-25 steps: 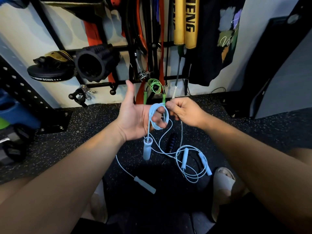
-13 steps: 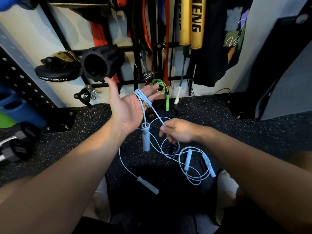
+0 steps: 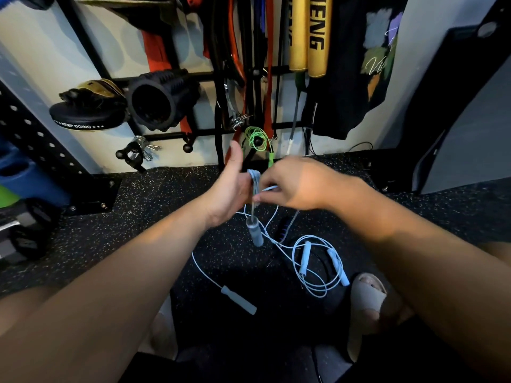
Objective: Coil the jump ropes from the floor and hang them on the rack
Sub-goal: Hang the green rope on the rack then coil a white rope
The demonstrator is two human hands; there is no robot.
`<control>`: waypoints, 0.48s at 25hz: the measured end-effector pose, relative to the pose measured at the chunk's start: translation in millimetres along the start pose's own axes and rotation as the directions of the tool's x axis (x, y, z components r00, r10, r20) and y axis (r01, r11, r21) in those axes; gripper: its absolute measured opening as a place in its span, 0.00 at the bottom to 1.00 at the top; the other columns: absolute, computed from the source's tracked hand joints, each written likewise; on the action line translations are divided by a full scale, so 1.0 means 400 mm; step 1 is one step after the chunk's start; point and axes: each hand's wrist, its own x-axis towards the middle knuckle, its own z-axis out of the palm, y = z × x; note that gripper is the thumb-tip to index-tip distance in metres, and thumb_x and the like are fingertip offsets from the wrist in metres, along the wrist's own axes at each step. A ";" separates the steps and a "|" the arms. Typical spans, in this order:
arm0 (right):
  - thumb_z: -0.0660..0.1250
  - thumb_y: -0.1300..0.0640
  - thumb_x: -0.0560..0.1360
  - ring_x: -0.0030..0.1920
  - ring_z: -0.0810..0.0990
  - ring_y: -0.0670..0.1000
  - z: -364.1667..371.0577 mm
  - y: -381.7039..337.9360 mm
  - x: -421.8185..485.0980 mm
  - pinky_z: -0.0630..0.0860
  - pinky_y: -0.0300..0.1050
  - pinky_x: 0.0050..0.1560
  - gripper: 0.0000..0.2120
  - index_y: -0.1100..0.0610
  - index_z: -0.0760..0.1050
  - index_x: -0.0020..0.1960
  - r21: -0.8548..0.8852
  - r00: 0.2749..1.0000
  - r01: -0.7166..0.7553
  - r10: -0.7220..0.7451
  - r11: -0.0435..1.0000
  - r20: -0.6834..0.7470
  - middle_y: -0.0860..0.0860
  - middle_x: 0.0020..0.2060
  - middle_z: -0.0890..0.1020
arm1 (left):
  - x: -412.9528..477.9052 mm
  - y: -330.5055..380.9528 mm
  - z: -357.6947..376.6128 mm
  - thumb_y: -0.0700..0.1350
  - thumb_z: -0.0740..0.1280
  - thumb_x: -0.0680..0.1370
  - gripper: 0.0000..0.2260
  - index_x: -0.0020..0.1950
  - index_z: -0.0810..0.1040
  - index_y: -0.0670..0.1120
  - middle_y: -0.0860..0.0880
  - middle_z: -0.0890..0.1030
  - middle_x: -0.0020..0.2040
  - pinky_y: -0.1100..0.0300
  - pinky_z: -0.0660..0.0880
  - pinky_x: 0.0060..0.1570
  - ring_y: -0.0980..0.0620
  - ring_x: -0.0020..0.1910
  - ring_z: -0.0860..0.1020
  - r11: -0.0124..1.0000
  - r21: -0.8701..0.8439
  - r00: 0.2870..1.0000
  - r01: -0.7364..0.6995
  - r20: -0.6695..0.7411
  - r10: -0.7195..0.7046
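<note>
Rope coil [image 3: 305, 258] on floor [image 3: 166, 205], right of handle [image 3: 239, 299], before rack [image 3: 84, 40]

Right hand [image 3: 296, 186] pinches rope [image 3: 253, 176] looped round left hand [image 3: 231, 186].

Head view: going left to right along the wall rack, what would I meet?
In order: focus pad → foam roller → green rope → gold pads → black shirt.

R hand [image 3: 293, 186] back up at L hand [image 3: 231, 189] w/ cord [image 3: 269, 188].
</note>
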 end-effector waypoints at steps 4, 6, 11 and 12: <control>0.75 0.36 0.65 0.29 0.72 0.44 -0.022 0.045 -0.013 0.66 0.40 0.32 0.18 0.51 0.80 0.37 0.179 0.998 -0.009 0.021 0.984 -0.061 0.45 0.27 0.77 | -0.011 0.018 0.012 0.75 0.28 0.69 0.55 0.57 0.79 0.36 0.31 0.83 0.49 0.56 0.71 0.68 0.36 0.57 0.82 0.984 0.111 0.962 0.141 0.217 -0.163; 0.76 0.39 0.65 0.28 0.70 0.44 -0.010 0.059 -0.016 0.65 0.36 0.30 0.20 0.56 0.79 0.37 0.337 0.995 0.005 0.028 0.942 -0.091 0.46 0.27 0.76 | -0.015 0.030 0.006 0.78 0.33 0.65 0.55 0.51 0.80 0.35 0.37 0.83 0.38 0.49 0.73 0.66 0.38 0.46 0.84 0.974 0.091 0.924 0.209 0.307 -0.228; 0.68 0.40 0.73 0.28 0.68 0.44 0.079 0.122 -0.007 0.67 0.39 0.31 0.25 0.63 0.74 0.35 0.576 0.953 -0.032 0.199 0.816 -0.229 0.50 0.27 0.72 | -0.023 0.037 0.003 0.81 0.34 0.64 0.52 0.40 0.76 0.38 0.46 0.74 0.23 0.50 0.74 0.56 0.44 0.29 0.81 0.970 -0.145 0.930 0.198 0.341 -0.139; 0.65 0.38 0.74 0.28 0.69 0.46 0.101 0.132 -0.006 0.68 0.42 0.32 0.26 0.61 0.74 0.35 0.618 0.939 -0.053 0.249 0.785 -0.236 0.52 0.27 0.73 | -0.023 0.039 0.001 0.82 0.35 0.64 0.51 0.40 0.76 0.38 0.47 0.73 0.23 0.51 0.75 0.55 0.45 0.28 0.80 0.959 -0.221 0.950 0.175 0.294 -0.106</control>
